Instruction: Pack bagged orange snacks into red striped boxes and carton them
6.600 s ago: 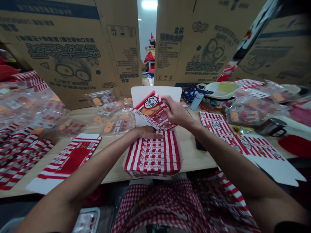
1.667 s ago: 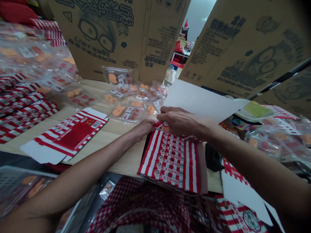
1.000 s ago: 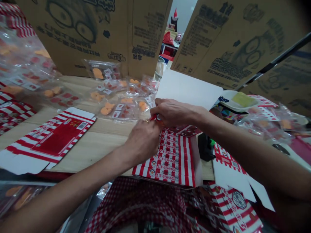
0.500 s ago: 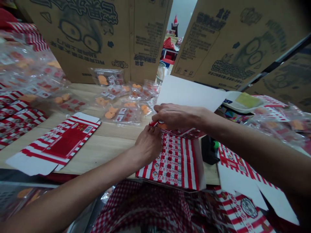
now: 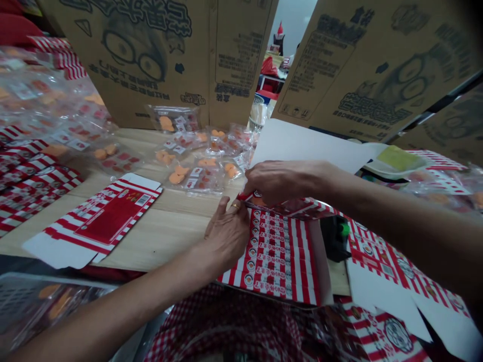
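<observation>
A red-and-white striped display box [image 5: 325,266] stands at the table's front edge, its white-lined lid [image 5: 309,143] raised. Packed in a row inside it are several small striped boxes [image 5: 277,256]. My right hand [image 5: 275,181] is closed on the lid's striped side flap at the far left corner. Beside it, my left hand [image 5: 230,234], with a ring, bends over the box's left edge near the same corner. Its little finger sticks out, and its other fingertips are mostly hidden.
Flattened striped cartons [image 5: 116,216] lie left and right. Clear candy packets [image 5: 199,173] spread behind; more pile up at left near stacked striped boxes [image 5: 37,186]. A black tape dispenser [image 5: 335,239] sits right of the box. Large brown cartons [image 5: 151,60] stand at the back.
The view has shifted slightly, so most things appear further right. My left hand's little finger has spread away from the others; my right hand stays at the flap.
</observation>
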The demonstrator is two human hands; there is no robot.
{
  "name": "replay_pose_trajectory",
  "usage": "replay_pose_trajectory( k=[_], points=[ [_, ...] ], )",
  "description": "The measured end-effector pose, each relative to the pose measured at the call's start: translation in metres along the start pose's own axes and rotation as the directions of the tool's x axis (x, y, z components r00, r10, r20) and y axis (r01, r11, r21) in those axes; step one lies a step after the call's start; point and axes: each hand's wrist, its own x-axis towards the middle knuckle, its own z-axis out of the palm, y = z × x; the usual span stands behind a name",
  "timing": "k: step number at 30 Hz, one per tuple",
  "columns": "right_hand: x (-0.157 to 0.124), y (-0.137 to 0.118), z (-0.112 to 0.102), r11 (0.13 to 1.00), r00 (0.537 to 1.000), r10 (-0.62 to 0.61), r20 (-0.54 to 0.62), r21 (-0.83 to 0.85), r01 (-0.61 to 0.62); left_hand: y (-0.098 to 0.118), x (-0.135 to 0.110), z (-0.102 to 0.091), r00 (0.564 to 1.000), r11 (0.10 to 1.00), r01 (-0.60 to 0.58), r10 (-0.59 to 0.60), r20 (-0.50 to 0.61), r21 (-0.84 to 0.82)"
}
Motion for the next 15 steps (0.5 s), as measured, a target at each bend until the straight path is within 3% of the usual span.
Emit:
replay_pose_trajectory(
  k=[6,12,15],
  points=[
    [0.017,-0.017,-0.008,0.992,0.990,0.079,0.119,-0.105,-0.067,0.004,0.001,0.003,1.000,0.999,-0.009,0.010,-0.020,0.040],
    [0.038,-0.013,-0.008,0.981,0.977,0.190,0.102,0.024,-0.193,0.007,0.000,0.000,1.000,0.999,0.009,-0.008,-0.019,0.038],
    [0.040,-0.015,-0.012,0.985,0.970,0.171,0.170,-0.026,-0.169,0.008,-0.001,-0.001,1.000,0.999,0.000,0.001,-0.013,0.047]
  ],
)
